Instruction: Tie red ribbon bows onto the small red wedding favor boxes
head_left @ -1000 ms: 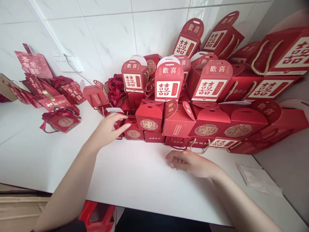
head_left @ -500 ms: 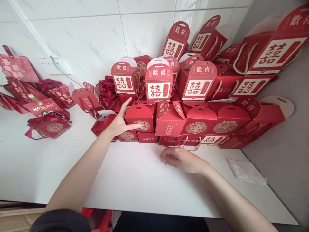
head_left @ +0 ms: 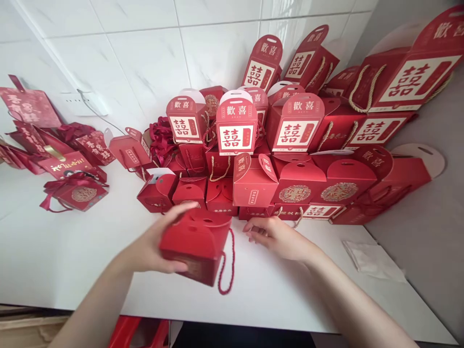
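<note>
In the head view, the left hand (head_left: 148,249) grips the red box (head_left: 197,241) over the desk (head_left: 261,295); a cord (head_left: 232,256) hangs to that hand's right. The box looks light, its card stiff but crushable: best held by its sides, not its flaps. The right hand (head_left: 277,237) is half-open, fingers bent, beside the pile (head_left: 253,186).

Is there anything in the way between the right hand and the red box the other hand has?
Nothing separate that I see. The left hand holds the red box; its own red cord hangs on the side toward the right hand, over the white table.
</note>
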Motion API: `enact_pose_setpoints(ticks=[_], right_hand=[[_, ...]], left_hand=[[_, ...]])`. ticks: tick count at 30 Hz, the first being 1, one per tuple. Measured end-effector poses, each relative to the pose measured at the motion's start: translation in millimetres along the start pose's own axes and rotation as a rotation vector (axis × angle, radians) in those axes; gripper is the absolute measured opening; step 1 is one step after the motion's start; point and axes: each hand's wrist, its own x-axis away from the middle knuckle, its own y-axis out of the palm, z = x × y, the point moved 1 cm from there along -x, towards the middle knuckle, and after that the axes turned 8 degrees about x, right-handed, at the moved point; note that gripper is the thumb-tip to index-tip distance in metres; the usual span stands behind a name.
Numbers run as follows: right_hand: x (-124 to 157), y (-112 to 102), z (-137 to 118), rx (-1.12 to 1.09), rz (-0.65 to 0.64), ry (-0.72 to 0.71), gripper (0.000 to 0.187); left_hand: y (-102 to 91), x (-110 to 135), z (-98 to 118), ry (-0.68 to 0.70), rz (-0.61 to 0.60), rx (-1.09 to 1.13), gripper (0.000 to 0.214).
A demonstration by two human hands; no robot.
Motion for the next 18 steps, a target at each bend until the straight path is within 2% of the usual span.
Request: enact_pose_setpoints(ticks=[2,4,5,6,8,9,10,11,12,14,16,18], right_hand=[[0.1,-1.7,-1.6,0.023,0.137,-0.038,0.017],[1.8,-3.8,-3.8,0.08,0.352,-0.126,0.015],[3.2,-4.6,-5.1,0.122,0.472,-0.19,0.014],[4.7,-5.0,-6.4,0.171,0.586,-0.26,0.013],[7.4,-4.2,-8.0,0.265,0.75,-0.385,0.016],[8.1,-3.0,-8.0,0.302,0.786,-0.43,0.018],[8.2,-1.4,-7.6,0.335,0.796,-0.461,0.021],[8.0,0.6,-6.8,0.365,0.79,-0.488,0.022],[7.3,2.7,-5.7,0.395,0.77,-0.504,0.023],[5.3,6.6,-3.1,0.445,0.723,-0.503,0.022],[3.3,9.1,-1.0,0.474,0.683,-0.471,0.02],[2.1,9.9,-0.3,0.49,0.649,-0.437,0.02]], left_hand=[[28.6,0.6,-1.7,-0.059,0.094,-0.164,0.102],[39.2,-2.0,0.9,0.001,0.16,-0.359,0.102],[35.1,-4.5,4.1,0.087,0.243,-0.446,0.094],[24.6,-8.4,8.0,0.188,0.381,-0.511,0.079],[-11.8,-21.8,14.8,0.345,0.754,-0.57,0.041],[-34.6,-32.7,15.9,0.338,0.926,-0.589,0.03],[-57.9,-47.4,14.4,0.259,0.957,-0.605,0.025],[-80.6,-64.7,10.6,0.171,0.93,-0.623,0.025],[-101.5,-83.5,4.5,0.066,0.871,-0.637,0.027],[-134.6,-120.2,-12.4,-0.053,0.781,-0.613,0.03],[-154.6,-149.0,-31.9,-0.142,0.748,-0.576,0.032],[-164.2,-165.8,-48.5,-0.19,0.754,-0.542,0.033]])
